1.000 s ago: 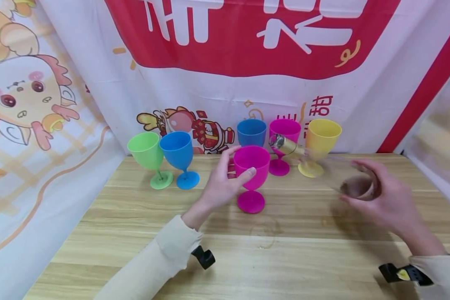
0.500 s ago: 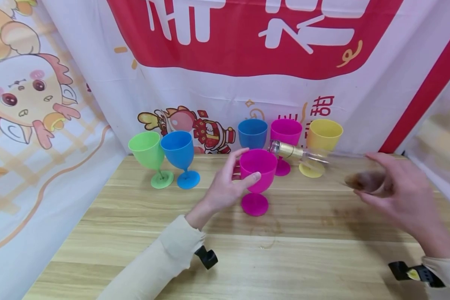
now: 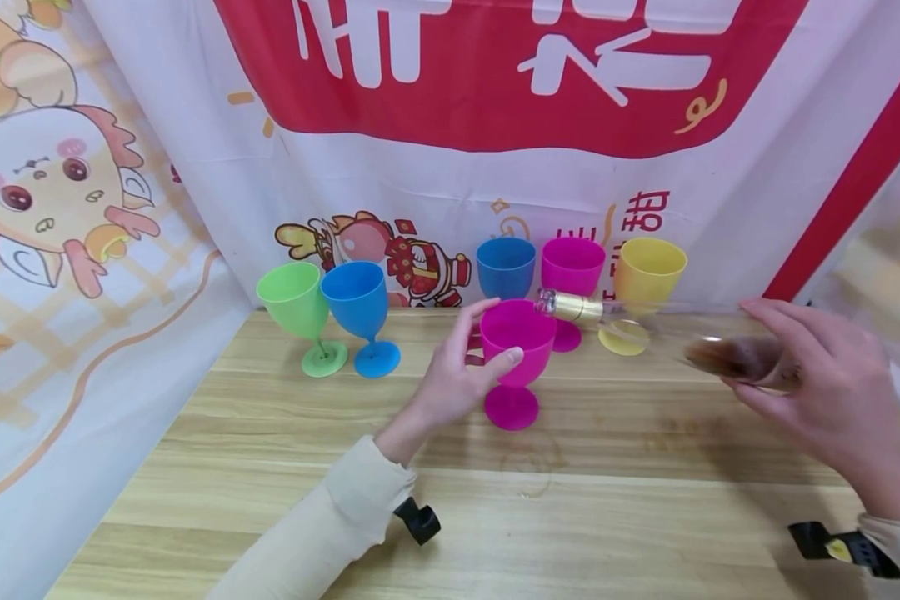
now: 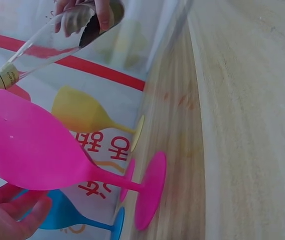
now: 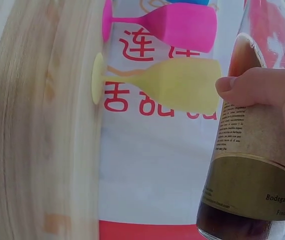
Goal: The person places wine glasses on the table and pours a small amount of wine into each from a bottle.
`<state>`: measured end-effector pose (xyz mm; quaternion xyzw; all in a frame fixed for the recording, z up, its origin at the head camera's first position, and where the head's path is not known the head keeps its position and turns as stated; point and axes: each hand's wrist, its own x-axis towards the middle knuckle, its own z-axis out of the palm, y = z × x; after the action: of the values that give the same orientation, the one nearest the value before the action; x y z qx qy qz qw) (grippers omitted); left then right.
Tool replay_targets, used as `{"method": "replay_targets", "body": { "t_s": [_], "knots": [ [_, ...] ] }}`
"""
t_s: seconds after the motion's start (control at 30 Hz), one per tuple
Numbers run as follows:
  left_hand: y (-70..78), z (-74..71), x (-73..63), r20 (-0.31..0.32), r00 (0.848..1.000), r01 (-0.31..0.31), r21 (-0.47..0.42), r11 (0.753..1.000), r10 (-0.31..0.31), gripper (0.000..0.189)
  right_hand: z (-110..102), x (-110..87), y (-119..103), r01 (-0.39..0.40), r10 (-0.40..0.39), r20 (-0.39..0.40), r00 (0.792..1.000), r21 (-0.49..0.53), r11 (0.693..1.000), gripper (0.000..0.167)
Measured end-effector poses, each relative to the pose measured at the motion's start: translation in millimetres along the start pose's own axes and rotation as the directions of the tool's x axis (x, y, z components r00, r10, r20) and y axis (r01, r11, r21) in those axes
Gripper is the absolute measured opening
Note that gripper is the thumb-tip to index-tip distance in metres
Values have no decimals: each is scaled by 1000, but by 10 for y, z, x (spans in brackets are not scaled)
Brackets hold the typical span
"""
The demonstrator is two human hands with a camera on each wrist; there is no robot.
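My left hand grips a pink plastic goblet round its bowl, thumb in front and fingers behind. The goblet stands upright; whether its foot touches the table I cannot tell. In my right hand is a clear glass wine bottle, held near its base and tipped almost level. Its gold-wrapped neck points left, and the mouth is at the goblet's right rim. Dark liquid shows in the lower part of the bottle. The right wrist view shows the thumb pressed across the bottle's label.
Behind the held goblet stand a blue goblet, another pink goblet and a yellow goblet. A green goblet and a second blue goblet stand to the left. Wet marks lie on the wooden table before a printed cloth.
My right hand has moved right, and the bottle's neck has come down to the goblet's rim, so the bottle lies flatter. My left hand has shifted the pink goblet slightly right.
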<state>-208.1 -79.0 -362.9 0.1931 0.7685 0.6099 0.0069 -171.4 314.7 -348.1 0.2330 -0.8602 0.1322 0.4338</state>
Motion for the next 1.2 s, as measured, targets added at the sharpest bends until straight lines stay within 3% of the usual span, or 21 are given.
{"method": "replay_targets", "body": {
  "t_s": [0.5, 0.83, 1.1, 1.17, 1.2],
  "knots": [
    [-38, 48, -13, -23, 999, -31, -2, 1000, 31, 74, -110, 6, -42, 6, -2, 86, 996, -52, 999, 94],
    [-42, 63, -16, -38, 999, -31, 1, 1000, 31, 74, -144, 38, -36, 38, -36, 35, 999, -48, 998, 89],
    [-45, 74, -24, -44, 998, -36, -7, 999, 36, 72, -195, 58, -56, 53, -47, 60, 997, -93, 994, 89],
    [-45, 78, -23, -43, 998, -40, -8, 999, 40, 72, -207, 58, -60, 58, -52, 65, 997, -100, 993, 68],
    [-44, 80, -22, -43, 998, -43, -7, 999, 42, 73, -219, 56, -55, 65, -57, 76, 995, -107, 992, 68]
  ]
}}
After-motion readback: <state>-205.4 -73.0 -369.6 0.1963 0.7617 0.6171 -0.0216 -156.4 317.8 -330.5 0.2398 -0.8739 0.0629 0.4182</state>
